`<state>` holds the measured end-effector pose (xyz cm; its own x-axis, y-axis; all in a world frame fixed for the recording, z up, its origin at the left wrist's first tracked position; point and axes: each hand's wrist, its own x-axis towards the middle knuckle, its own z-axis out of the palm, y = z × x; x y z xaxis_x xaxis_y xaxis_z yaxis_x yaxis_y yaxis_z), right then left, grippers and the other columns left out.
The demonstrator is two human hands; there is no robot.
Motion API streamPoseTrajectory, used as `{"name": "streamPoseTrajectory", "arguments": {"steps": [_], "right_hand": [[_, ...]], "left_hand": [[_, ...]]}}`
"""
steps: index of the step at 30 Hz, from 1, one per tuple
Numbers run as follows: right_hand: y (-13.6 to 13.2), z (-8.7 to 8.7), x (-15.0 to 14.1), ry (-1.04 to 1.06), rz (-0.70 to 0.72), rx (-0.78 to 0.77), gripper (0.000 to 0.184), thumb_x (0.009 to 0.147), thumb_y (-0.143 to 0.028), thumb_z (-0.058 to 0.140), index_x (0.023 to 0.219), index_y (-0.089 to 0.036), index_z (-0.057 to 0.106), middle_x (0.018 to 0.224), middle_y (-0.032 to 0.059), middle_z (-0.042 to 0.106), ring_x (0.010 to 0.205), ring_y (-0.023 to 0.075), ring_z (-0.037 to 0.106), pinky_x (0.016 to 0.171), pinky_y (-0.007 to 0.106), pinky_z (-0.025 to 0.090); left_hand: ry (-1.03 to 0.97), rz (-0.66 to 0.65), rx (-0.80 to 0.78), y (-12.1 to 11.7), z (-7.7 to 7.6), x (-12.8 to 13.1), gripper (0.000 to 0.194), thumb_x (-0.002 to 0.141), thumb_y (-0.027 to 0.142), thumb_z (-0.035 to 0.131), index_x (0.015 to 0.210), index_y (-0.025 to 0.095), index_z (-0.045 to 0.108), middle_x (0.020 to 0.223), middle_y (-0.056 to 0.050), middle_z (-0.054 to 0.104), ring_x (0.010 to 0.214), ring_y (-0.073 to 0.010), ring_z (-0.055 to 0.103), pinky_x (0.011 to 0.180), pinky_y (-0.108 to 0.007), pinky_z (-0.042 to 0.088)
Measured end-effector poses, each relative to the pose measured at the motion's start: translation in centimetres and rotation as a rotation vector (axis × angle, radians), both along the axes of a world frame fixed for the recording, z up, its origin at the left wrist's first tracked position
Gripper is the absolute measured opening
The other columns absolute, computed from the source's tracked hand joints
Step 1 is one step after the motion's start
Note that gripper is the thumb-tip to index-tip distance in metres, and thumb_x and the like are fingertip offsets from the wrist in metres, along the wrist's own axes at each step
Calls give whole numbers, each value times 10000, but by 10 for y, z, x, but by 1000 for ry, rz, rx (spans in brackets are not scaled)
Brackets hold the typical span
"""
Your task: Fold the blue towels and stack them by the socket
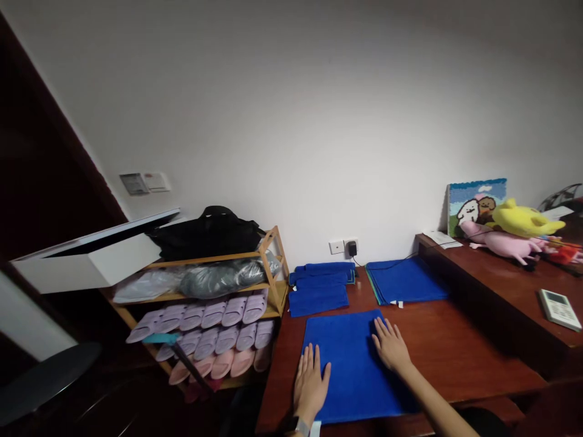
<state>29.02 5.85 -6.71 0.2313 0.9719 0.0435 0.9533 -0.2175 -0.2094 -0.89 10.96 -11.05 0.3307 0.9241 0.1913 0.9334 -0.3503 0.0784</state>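
A blue cloth (pixel 348 370) lies spread flat on the reddish-brown wooden desk (pixel 473 346). My left hand (pixel 311 379) rests on its left edge, fingers stretched out, with a watch on the wrist. On the cloth's right edge lies my right hand (pixel 390 346), palm down and fingers apart. A white tag shows by the near left corner. Behind are several folded blue cloths (pixel 319 298) at the back left of the desk. A flat stack of blue cloths (pixel 405 282), with a green edge and white tags, sits at the back right.
Left of the desk stands a wooden shoe rack (pixel 273 285) with several slippers (pixel 234 309), a black bag (pixel 207 233) and a white box (pixel 91 261). A raised ledge on the right bears plush toys (pixel 523 218), a picture (pixel 478 203) and a remote control (pixel 559 309). A charger (pixel 352 248) is plugged into the wall.
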Motion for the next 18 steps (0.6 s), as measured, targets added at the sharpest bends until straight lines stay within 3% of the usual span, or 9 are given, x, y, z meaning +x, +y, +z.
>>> {"name": "streamPoseTrajectory", "arguments": {"steps": [4, 10, 14, 18], "right_hand": [[21, -11, 9, 40, -39, -81, 705, 1042, -460, 212, 1654, -113, 257, 1726, 53, 241, 1612, 262, 184, 1313, 467, 163], [26, -44, 16, 57, -22, -15, 715, 1042, -477, 209, 1653, -109, 252, 1728, 64, 239, 1614, 251, 176, 1317, 454, 148], [27, -45, 18, 59, -13, -8, 708, 1043, -459, 193, 1650, -97, 254, 1725, 69, 242, 1613, 259, 176, 1316, 458, 154], [26, -48, 23, 67, 34, -5, 672, 1032, -398, 229, 1639, -120, 312, 1720, 75, 252, 1610, 272, 186, 1307, 488, 181]], "left_hand": [[14, 9, -31, -4, 3, -3, 739, 1056, 578, 277, 1637, 126, 337, 1713, -126, 280, 1590, -302, 263, 1299, -501, 281], [0, 18, -52, -9, 6, 1, 707, 1056, 517, 300, 1635, 114, 340, 1713, -122, 270, 1592, -305, 252, 1305, -500, 278], [-92, -133, -18, -10, 30, 58, 631, 1071, 380, 233, 1656, 150, 292, 1734, -70, 228, 1602, -262, 228, 1310, -477, 276], [-184, -378, -96, -9, 49, 143, 642, 1088, 458, 157, 1655, 194, 302, 1732, -53, 258, 1606, -241, 221, 1319, -478, 248]]}}
